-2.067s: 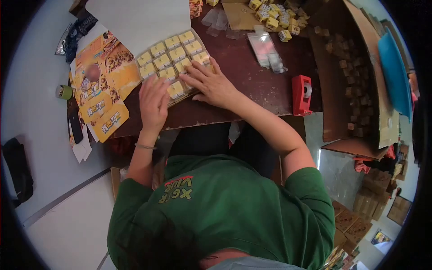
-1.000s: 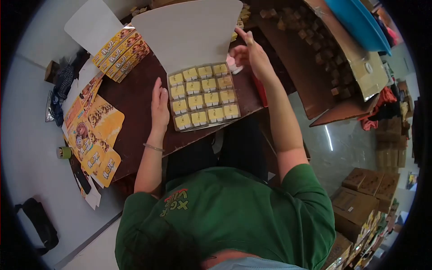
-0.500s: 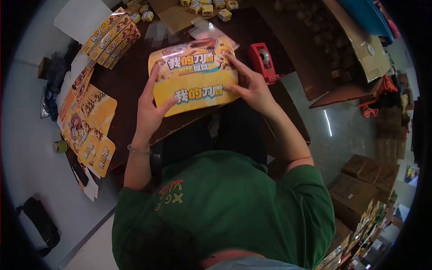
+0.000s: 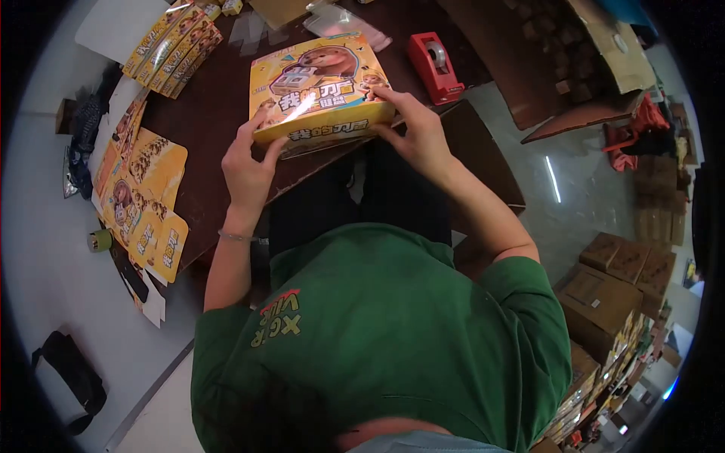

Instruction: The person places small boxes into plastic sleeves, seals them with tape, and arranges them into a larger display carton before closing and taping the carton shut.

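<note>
A yellow printed cardboard box [image 4: 321, 75] with an animal picture and white lettering sits at the near edge of the dark table [image 4: 204, 151]. My left hand [image 4: 253, 155] grips its near left corner, thumb on the front face and fingers along the side. At the near right corner my right hand [image 4: 415, 132] holds it the same way, fingers on the top edge and thumb against the front. Its top panel lies flat, and light glares off the printing. The far side and underside of the box are hidden.
A red tape dispenser [image 4: 436, 68] stands right of the box. At the left are stacked yellow boxes [image 4: 170, 49] and flat printed box sheets [image 4: 143, 200]. Clear plastic bags [image 4: 347, 26] lie behind. An open carton [image 4: 559, 68] is at the right, with brown cartons [image 4: 604, 291] below.
The box has tipped from showing its front face towards me to lying more level, so its top now faces up. Both hands stay on its near corners.
</note>
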### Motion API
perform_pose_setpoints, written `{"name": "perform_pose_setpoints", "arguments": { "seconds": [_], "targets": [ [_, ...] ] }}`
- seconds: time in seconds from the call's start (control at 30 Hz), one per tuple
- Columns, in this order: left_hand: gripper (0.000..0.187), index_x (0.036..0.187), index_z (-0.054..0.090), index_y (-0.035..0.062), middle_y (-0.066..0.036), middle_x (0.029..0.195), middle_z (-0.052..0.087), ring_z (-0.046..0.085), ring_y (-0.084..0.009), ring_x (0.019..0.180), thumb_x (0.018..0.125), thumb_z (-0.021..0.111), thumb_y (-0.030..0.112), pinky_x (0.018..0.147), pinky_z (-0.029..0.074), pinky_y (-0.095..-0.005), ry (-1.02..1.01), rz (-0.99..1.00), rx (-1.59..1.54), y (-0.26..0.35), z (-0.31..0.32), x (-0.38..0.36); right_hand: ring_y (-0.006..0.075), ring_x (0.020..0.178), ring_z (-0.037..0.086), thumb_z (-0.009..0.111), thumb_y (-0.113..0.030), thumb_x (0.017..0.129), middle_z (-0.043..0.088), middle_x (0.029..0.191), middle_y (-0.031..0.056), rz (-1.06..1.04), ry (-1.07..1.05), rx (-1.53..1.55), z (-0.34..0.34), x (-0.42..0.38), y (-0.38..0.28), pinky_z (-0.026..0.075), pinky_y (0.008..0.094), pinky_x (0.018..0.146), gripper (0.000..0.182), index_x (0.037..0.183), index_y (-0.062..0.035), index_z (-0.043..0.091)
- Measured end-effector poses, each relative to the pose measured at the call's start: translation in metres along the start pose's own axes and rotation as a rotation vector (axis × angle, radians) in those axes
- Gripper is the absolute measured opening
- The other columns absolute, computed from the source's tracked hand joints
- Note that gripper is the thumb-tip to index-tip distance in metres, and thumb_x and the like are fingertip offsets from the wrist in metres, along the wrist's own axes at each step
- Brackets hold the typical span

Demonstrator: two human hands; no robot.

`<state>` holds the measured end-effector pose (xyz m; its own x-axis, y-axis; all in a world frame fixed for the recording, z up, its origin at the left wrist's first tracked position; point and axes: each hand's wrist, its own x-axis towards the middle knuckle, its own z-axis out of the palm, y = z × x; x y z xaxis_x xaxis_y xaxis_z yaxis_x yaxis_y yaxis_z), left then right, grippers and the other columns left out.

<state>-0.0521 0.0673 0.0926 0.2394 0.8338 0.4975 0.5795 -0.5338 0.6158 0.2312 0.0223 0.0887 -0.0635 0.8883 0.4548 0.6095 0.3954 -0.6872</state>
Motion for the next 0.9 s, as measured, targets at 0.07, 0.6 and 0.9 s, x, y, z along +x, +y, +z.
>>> {"name": "perform_pose_setpoints", "arguments": {
  "seconds": [0.07,0.6,0.9],
  "targets": [
    [0.048,0.125,0.056,0.0045,-0.012,0.115,0.069,0.068,-0.0193,0.100,0.082,0.076,0.004,0.086,0.054,-0.0310,0.000,-0.082,-0.105,0.005,0.004,-0.012,0.0280,0.089,0.063,0.081,-0.009,0.072,0.066,0.104,0.0108,-0.092,0.053,-0.123,0.003,-0.008,0.000,0.049,0.0374,0.081,0.060,0.127,-0.0083,0.056],
    [0.060,0.134,0.055,0.0136,-0.016,0.137,0.049,0.042,-0.0362,0.132,0.079,0.080,0.018,0.108,0.031,-0.0495,0.080,0.282,0.320,-0.051,0.044,-0.069,0.0234,0.111,0.053,0.082,-0.018,0.068,0.058,0.109,0.0006,-0.285,0.312,-0.469,0.038,-0.048,0.039,0.034,0.0468,0.103,0.059,0.123,-0.0224,0.061],
    [0.057,0.133,0.058,0.0202,-0.021,0.152,0.024,0.027,-0.0414,0.140,0.080,0.079,0.026,0.113,0.025,-0.0534,0.027,0.168,0.310,-0.048,0.026,-0.072,0.0243,0.126,0.050,0.080,-0.020,0.073,0.059,0.131,0.0010,-0.271,0.199,-0.404,0.054,-0.058,0.052,0.028,0.0497,0.108,0.058,0.126,-0.0184,0.057]
  ]
}}
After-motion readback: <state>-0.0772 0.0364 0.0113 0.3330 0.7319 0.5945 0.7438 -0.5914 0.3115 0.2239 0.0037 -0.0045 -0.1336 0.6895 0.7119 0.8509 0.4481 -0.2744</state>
